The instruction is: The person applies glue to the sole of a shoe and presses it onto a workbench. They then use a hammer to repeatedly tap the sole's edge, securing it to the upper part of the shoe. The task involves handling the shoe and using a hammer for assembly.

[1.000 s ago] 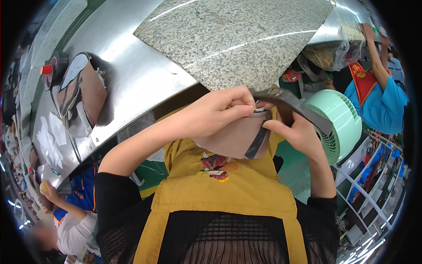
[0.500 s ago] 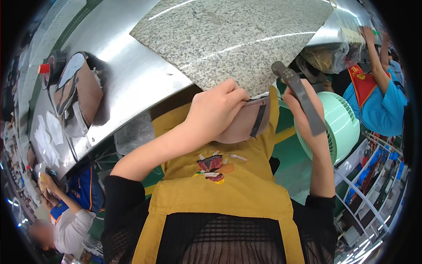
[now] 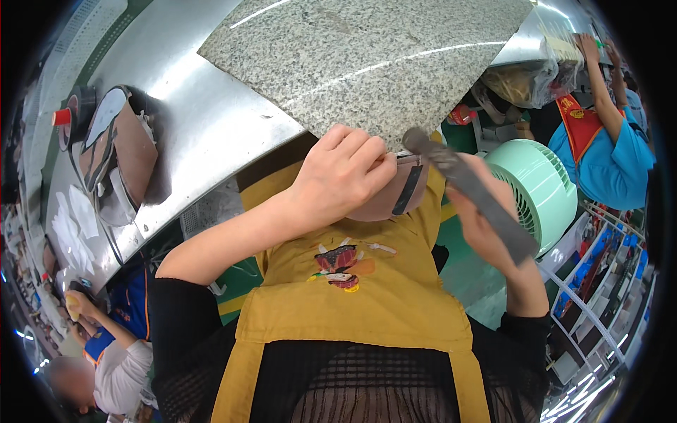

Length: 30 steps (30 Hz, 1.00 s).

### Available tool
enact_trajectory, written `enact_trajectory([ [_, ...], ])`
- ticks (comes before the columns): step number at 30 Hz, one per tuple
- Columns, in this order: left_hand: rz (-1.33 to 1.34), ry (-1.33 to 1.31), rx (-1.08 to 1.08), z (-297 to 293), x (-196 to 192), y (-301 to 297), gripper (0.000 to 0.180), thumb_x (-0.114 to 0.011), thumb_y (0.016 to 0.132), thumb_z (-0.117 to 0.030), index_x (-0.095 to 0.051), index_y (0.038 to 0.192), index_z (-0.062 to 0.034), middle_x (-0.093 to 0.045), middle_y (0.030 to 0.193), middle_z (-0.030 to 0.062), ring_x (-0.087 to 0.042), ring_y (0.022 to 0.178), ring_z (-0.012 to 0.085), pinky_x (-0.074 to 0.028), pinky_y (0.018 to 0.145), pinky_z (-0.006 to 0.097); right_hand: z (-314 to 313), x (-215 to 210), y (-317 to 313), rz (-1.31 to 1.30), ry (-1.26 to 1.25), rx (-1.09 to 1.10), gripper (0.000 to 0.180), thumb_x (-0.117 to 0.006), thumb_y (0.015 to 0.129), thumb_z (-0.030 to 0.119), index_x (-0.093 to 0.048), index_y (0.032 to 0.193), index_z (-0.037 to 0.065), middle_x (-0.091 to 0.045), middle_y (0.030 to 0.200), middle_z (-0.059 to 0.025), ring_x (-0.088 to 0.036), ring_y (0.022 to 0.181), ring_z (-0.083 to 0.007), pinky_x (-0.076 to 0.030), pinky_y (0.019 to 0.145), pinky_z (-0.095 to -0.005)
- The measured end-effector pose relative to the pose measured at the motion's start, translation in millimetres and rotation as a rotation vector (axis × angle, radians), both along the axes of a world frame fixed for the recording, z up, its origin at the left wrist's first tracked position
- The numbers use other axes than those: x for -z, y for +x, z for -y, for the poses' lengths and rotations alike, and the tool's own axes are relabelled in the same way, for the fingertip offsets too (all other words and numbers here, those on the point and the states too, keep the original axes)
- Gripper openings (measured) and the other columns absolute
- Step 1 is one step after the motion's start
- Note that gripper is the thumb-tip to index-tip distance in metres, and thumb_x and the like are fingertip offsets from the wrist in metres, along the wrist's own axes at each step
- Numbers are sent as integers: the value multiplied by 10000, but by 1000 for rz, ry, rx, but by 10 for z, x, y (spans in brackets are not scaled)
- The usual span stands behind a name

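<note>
My left hand [image 3: 345,173] is closed on a mauve-brown leather piece [image 3: 377,204] with a black strip on it, pinching its upper edge at the near rim of a speckled granite slab [image 3: 381,77]. The rest of the piece hangs below the rim, against my mustard apron [image 3: 345,310]. In my right hand [image 3: 479,225] is a dark grey metal hammer [image 3: 472,190], gripped around its flat handle. Its rounded head is just right of my left fingers, over the piece's upper edge. My left hand covers part of the piece.
On the metal table [image 3: 197,141] at left stand a brown bag part [image 3: 130,158], a black roll-shaped thing with a red cap [image 3: 63,117] and white scraps [image 3: 74,225]. A mint-green fan [image 3: 539,187] stands close right. Co-workers in blue [image 3: 617,169] and white [image 3: 123,374] flank me.
The hammer has moved left and its head has come down toward the leather piece's upper edge. My left hand keeps its pinch with the fingers slightly shifted left.
</note>
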<state>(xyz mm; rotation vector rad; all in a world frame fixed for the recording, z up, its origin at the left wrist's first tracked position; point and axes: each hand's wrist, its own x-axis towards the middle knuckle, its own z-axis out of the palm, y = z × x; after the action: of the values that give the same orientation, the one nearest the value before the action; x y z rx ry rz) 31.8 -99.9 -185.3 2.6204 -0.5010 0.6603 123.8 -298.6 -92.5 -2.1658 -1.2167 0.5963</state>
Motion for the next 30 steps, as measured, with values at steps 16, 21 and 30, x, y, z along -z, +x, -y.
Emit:
enact_trajectory([
  [16,-101,-71,28,-141,-22,-22,233,-629,670,-120,-627,902,-128,-528,830,-13,-512,871,181,-386,893,401,-55,63,-24,-140,-61,23,394,-619,806,88,-487,1176,61,-639,901,-135,-648,777,-307,-501,621,-364],
  [21,-3,69,4,-81,3,-75,257,-619,662,-118,-623,919,-116,-528,840,-4,-515,866,186,-388,902,404,-122,-40,-73,-12,19,16,389,-604,812,57,-491,1184,61,-631,904,-144,-642,776,-321,-504,644,-383],
  [30,-66,-4,32,-169,-13,-103,241,-640,644,-103,-629,885,-111,-547,855,2,-517,859,187,-388,913,405,-116,-5,-2,-126,3,-29,349,-573,826,14,-519,1169,48,-590,997,-147,-621,843,-337,-501,684,-362],
])
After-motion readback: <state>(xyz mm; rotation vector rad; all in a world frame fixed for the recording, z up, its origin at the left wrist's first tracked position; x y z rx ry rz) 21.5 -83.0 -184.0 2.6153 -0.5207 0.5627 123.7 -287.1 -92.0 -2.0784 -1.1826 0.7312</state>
